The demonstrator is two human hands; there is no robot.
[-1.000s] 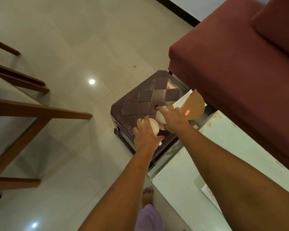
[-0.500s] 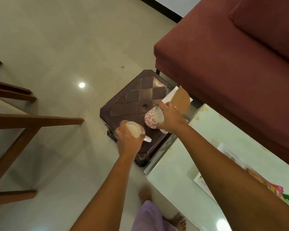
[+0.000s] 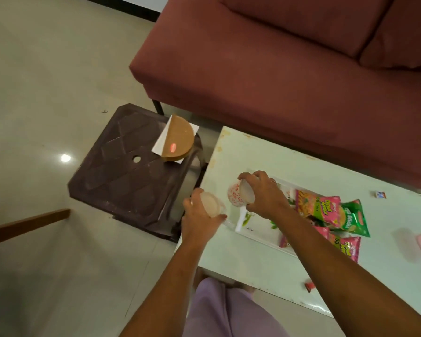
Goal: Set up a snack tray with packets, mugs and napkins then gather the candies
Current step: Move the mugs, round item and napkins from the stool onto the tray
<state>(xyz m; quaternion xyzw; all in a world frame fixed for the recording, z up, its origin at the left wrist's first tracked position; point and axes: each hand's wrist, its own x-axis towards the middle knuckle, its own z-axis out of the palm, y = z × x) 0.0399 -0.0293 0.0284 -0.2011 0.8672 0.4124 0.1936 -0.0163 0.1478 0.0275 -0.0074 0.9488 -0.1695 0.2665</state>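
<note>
the tray [image 3: 265, 235] lies flat on the pale surface [image 3: 229, 152], its long axis running away to the person's right, with snack packets [image 3: 326, 210] piled on its far-right part and its near-left part bare. the right hand [image 3: 265, 198] is over that bare end, fingers [image 3: 247, 176] wrapped around a red-patterned mug [image 3: 236, 194] tipped on its side, mouth turned towards the camera. the left hand [image 3: 199, 215] sits just left of the tray's edge, over the rim of the surface, fingers closed around a second mug [image 3: 210, 205], also tilted. so the right hand is the nearer one: the open spot looks to be directly below its mug, while the left mug has to travel right across the tray's edge. both mugs probably need turning upright before they go down. the napkins [image 3: 161, 142] lie on the dark stool [image 3: 122, 171], well apart to the left.
</note>
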